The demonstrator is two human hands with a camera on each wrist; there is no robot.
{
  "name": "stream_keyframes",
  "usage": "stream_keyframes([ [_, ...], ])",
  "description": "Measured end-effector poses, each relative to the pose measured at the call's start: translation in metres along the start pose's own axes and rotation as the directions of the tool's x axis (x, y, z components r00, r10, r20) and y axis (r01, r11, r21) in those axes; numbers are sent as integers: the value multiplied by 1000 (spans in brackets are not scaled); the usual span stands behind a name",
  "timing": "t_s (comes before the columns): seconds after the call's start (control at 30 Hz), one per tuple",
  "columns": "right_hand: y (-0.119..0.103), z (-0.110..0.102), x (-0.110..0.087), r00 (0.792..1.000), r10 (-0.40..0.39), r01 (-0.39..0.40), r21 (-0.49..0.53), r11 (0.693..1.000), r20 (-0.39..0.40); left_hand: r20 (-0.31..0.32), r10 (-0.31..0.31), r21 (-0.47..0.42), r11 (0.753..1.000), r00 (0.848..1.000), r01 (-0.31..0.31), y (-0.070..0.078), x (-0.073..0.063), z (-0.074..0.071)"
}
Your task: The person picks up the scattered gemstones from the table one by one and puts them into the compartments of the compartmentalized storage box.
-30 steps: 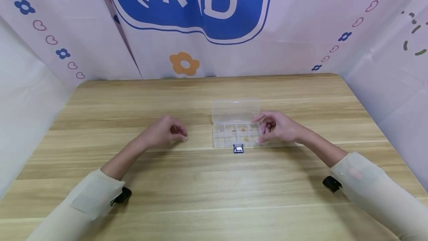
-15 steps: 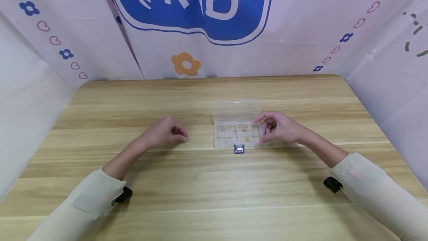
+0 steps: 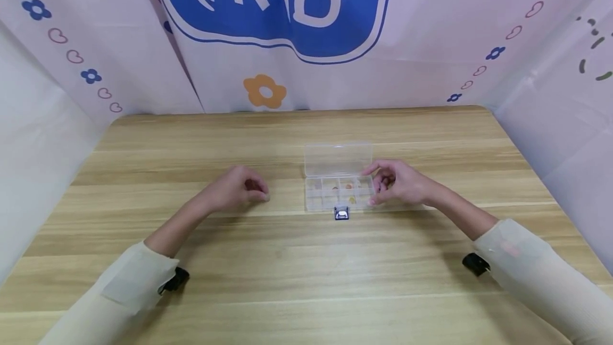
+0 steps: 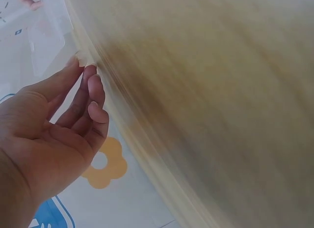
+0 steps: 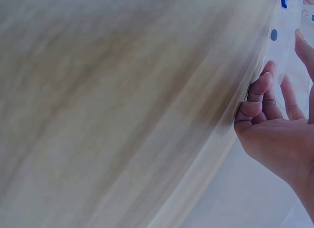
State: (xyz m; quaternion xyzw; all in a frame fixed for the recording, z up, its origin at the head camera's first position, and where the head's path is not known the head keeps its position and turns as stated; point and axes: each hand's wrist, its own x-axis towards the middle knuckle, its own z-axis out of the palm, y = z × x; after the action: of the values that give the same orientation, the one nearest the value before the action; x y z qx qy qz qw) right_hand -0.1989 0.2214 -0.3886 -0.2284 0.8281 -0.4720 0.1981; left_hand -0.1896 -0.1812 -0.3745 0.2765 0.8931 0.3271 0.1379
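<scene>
A clear plastic compartment box (image 3: pixel 314 204) lies on the table with its lid (image 3: pixel 338 159) raised at the back. A dark blue clasp (image 3: pixel 341 213) sits at its front edge, and several small orange and yellow bits (image 3: pixel 351 200) lie in its compartments. My right hand (image 3: pixel 401 181) holds the box's right end between thumb and index finger, the other fingers curled. To the left of the box, my left hand (image 3: pixel 234 189) is low over the table. Its thumb and index finger pinch a small translucent piece (image 4: pixel 83 57), seen in the left wrist view; its exact kind is unclear.
The wood-grain table (image 3: pixel 297 270) reaches back to a printed white cloth (image 3: pixel 412 84) hanging behind it. More pale cloth hangs at both sides. Black wrist devices (image 3: pixel 175 280) show under both sleeves.
Both hands keep nearly the same place, and the box has not moved. The small clear piece at my left fingertips showed more plainly one second ago than now.
</scene>
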Motion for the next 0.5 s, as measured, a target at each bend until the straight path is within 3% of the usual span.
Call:
stream_keyframes([
  [0.5, 1, 0, 1, 1000, -4, 4, 3, 1000, 0, -10, -38, -33, 999, 999, 38, 0, 1, -1],
])
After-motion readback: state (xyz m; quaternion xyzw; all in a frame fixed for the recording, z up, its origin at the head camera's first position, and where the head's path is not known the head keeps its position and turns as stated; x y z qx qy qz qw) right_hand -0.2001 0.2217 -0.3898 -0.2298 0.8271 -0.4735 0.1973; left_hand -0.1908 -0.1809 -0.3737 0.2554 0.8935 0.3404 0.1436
